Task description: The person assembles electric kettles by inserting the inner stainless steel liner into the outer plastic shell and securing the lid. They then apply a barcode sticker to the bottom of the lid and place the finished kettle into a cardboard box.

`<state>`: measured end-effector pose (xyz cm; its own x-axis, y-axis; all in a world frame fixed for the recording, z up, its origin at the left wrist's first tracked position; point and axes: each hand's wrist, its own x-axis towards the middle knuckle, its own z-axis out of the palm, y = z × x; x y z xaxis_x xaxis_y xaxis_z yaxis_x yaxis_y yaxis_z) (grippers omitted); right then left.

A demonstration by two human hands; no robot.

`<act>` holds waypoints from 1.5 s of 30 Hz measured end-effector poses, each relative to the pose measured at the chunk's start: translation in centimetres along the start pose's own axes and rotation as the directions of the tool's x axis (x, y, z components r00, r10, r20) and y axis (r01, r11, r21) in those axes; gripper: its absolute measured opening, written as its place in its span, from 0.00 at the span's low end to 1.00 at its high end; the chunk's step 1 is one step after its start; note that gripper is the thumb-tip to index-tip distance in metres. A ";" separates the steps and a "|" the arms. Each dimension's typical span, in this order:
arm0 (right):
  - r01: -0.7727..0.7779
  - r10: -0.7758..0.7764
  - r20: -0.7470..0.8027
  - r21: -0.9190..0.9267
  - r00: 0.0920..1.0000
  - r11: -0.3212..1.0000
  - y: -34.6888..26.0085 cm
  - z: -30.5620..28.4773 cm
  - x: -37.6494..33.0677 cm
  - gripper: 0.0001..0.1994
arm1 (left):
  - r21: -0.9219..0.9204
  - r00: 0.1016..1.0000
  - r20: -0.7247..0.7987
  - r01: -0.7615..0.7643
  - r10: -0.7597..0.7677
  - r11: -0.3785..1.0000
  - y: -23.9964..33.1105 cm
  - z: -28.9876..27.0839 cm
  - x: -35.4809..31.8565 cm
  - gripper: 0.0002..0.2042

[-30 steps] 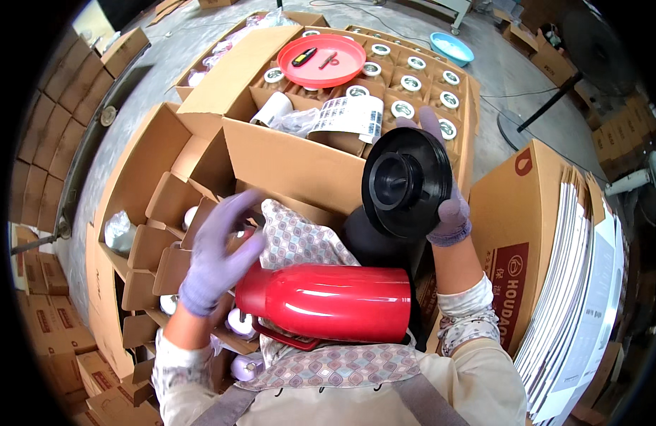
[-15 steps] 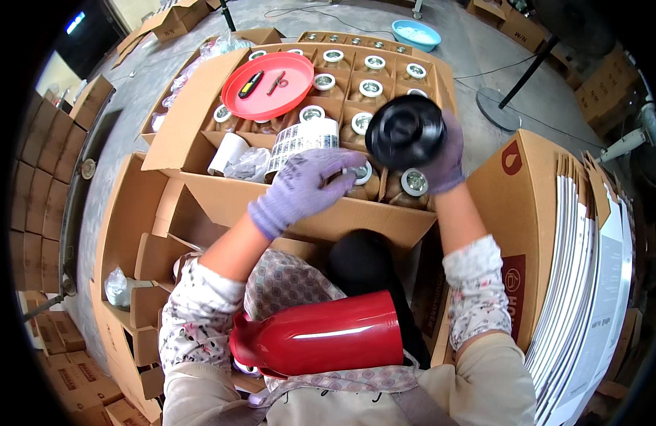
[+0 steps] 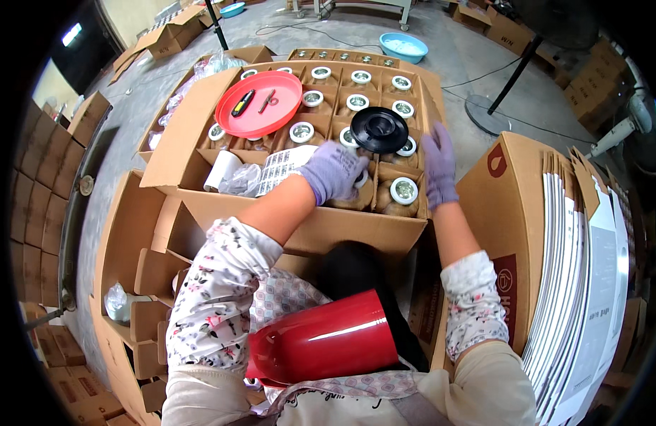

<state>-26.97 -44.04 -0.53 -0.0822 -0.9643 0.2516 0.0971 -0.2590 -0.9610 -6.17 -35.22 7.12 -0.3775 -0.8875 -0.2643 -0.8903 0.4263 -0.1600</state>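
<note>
Step in hand, as I judge remotely: bottle pick-up; next move calls for firm grip, straight lift. Left hand [image 3: 333, 172]: at glass bottle [image 3: 356, 202], grip uncertain. Right hand [image 3: 440, 167]: open, beside carton [image 3: 306, 231]. Red flask body [image 3: 324, 337]: across lap [image 3: 279, 292], long axis roughly left-right, narrower end leftward.

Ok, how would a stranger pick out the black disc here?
Find the large open cardboard box in the view's upper middle, its cells holding white-rimmed glass vessels. On top, right of the red dish, sits the black disc with a ringed centre. Unlike its neighbours' smaller white rims, it is black and wide.
</note>
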 end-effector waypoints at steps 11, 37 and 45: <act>-0.616 -0.034 0.653 0.730 0.757 0.297 -9.9 -0.1 -13.2 0.27 | -0.812 0.807 -0.496 -0.302 -0.320 0.499 -0.5 -12.3 -16.9 0.28; -0.645 0.638 0.251 0.567 0.728 0.512 -3.2 -15.8 -29.0 0.31 | -0.318 0.792 -0.539 0.122 -0.286 0.940 16.5 10.0 -35.3 0.19; -0.502 0.447 0.279 0.172 0.850 0.848 -14.1 -10.8 -23.4 0.27 | -0.660 0.661 -0.539 0.053 -0.522 0.750 14.4 6.7 -33.7 0.11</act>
<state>-37.09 -17.28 5.86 0.2500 -0.9507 -0.1833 0.2937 0.2548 -0.9213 -4.58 2.04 7.32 0.0775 -0.9035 0.4216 -0.8556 0.1568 0.4934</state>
